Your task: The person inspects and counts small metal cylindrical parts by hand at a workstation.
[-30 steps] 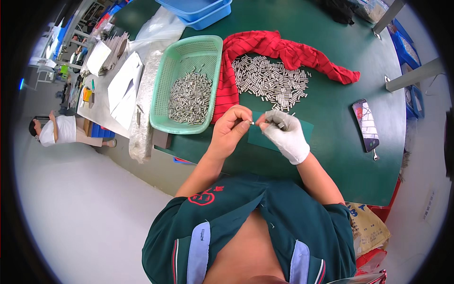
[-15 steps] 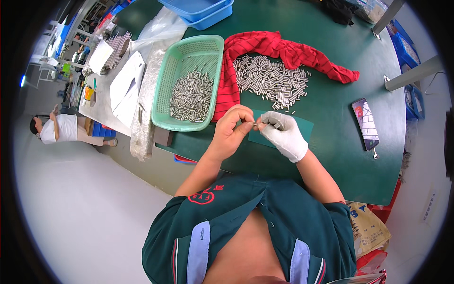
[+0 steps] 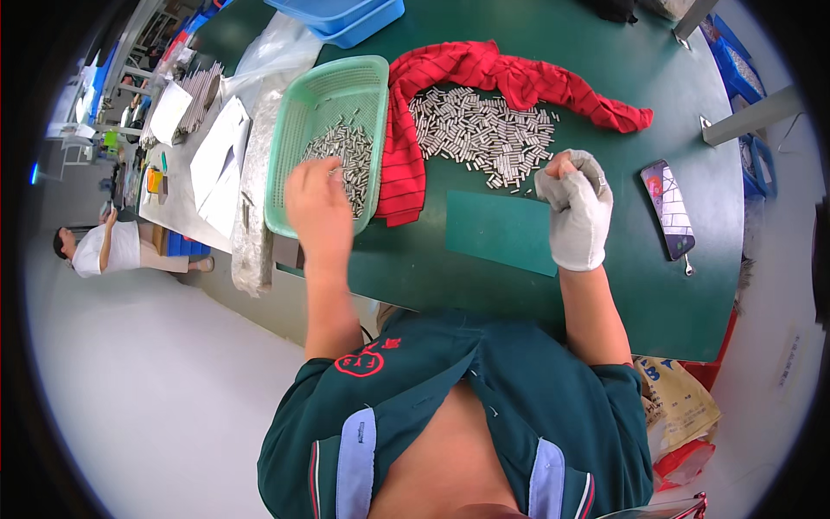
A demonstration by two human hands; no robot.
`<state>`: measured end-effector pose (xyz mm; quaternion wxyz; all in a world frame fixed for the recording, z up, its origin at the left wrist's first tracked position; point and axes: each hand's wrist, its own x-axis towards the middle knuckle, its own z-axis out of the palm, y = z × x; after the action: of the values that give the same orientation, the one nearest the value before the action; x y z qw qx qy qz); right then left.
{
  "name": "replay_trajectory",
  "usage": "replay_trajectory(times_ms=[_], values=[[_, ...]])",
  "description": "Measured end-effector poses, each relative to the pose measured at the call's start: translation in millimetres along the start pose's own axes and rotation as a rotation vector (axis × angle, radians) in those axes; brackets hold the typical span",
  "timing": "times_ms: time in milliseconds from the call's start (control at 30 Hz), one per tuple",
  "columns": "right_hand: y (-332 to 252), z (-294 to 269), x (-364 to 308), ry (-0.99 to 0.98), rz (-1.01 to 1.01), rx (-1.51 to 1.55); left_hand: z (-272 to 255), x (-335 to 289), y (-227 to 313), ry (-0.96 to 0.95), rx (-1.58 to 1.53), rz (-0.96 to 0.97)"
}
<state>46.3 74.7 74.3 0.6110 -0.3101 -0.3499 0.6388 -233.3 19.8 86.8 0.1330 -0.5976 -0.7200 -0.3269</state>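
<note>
My left hand (image 3: 319, 201), bare and slightly blurred, is over the near part of a green perforated plastic basket (image 3: 274, 186). Its fingers are bent together above a heap of short metal pins (image 3: 350, 143); whatever they hold is hidden. My right hand (image 3: 577, 212) wears a white glove that leaves some fingertips bare. Thumb and fingers are pinched together beside the right edge of a loose pile of similar pins (image 3: 484, 130) on the table, and I cannot make out anything between them. Between the hands lies a flat green sheet (image 3: 497, 232).
A red striped cloth (image 3: 403, 177) curves around the pile's left and far sides. On the right lies a phone (image 3: 667, 210) near a metal post (image 3: 750, 115). Blue trays (image 3: 363, 30) stand at the back. Papers (image 3: 220, 156) and plastic wrap lie left; a person (image 3: 121, 246) stands beyond.
My hands were together over the green sheet, fingertips on a small piece. They have separated: the left moved left over the basket, the right moved right and up beside the pile.
</note>
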Motion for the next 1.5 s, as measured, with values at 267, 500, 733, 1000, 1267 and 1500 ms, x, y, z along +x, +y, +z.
replay_trajectory(times_ms=[267, 500, 733, 1000, 1267, 1500], values=[[11, 4, -4, 0.043, 0.137, -0.007, 86, -17, 72, -0.426, -0.544, 0.390], [7, 6, -3, 0.075, 0.164, -0.080, 108, -12, 80, -0.511, -0.498, 0.478], [15, -2, -1, 0.047, 0.216, 0.016, 98, -9, 71, -0.725, -0.893, 0.121], [4, 8, -15, -0.006, 0.140, -0.002, 85, -23, 57, -0.855, -1.471, -0.353], [-3, 6, -34, -0.182, -0.129, 0.067, 79, -27, 59, -0.843, -1.532, -0.378], [-5, 6, -37, -0.251, -0.164, 0.139, 75, -31, 61, -0.840, -1.492, -0.333]])
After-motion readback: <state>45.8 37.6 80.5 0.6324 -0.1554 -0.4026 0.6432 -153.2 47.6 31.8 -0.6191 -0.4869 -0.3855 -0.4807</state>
